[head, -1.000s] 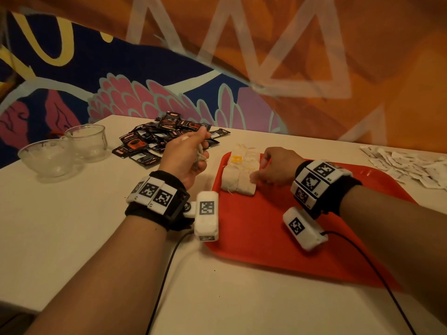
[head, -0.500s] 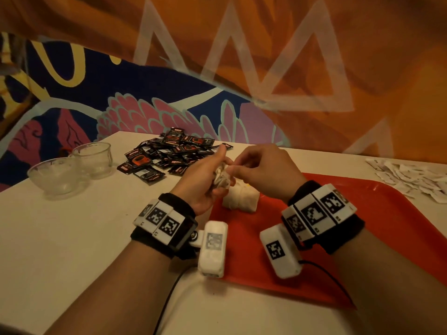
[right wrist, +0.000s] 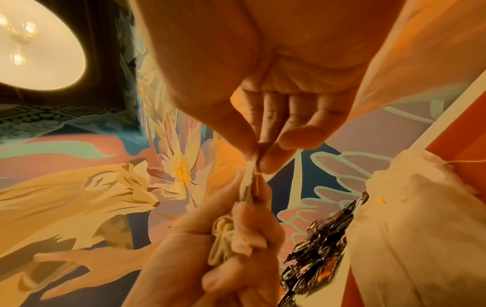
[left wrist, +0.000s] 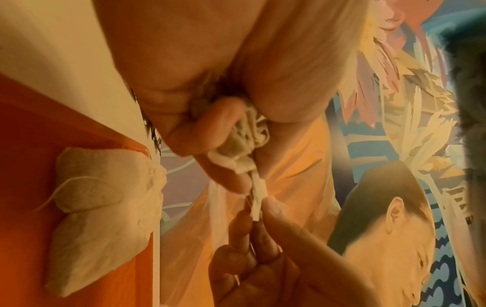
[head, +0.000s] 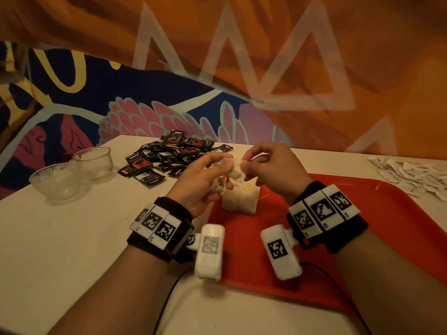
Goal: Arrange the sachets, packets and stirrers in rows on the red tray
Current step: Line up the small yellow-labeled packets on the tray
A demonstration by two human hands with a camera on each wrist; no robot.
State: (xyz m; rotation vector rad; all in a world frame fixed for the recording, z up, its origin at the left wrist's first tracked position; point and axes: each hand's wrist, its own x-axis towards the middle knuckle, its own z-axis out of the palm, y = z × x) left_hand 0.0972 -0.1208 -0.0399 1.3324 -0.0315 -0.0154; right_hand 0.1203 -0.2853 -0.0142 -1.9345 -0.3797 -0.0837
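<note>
Head view, left to right. Two glass bowls (head: 72,172) stand at the far left of the white table (head: 60,250). To their right lies a loose heap of dark packets (head: 169,153), none yet on the tray. The left hand (head: 200,182) is raised above the tray's near-left corner, its fingers curled round a bunch of white tea bags (head: 219,186). Directly right of it, the right hand (head: 273,170) pinches one tea bag (head: 235,170) between thumb and forefinger at the top of that bunch; its other fingers are loosely bent. Below the hands, a short row of placed tea bags (head: 240,198) lies at the far-left corner of the red tray (head: 362,226), the remainder of which is bare. A scatter of white sachets (head: 416,172) lies on the table beyond the tray's far-right edge. No stirrers can be made out.

Left wrist view: the right hand's fingertips (left wrist: 265,207) grip the bag's edge while the left hand's fingers (left wrist: 210,124) clamp the bunch with its strings.

Right wrist view: the same pinch, seen from the other side.

Step in hand, as judged: separating a single tea bag from the held bunch for placing. The task appears to be at an early stage. The next move calls for a clean pull that frees one bag without dragging tangled strings or neighbouring bags, then laying it flat beside the existing row, edges aligned.
</note>
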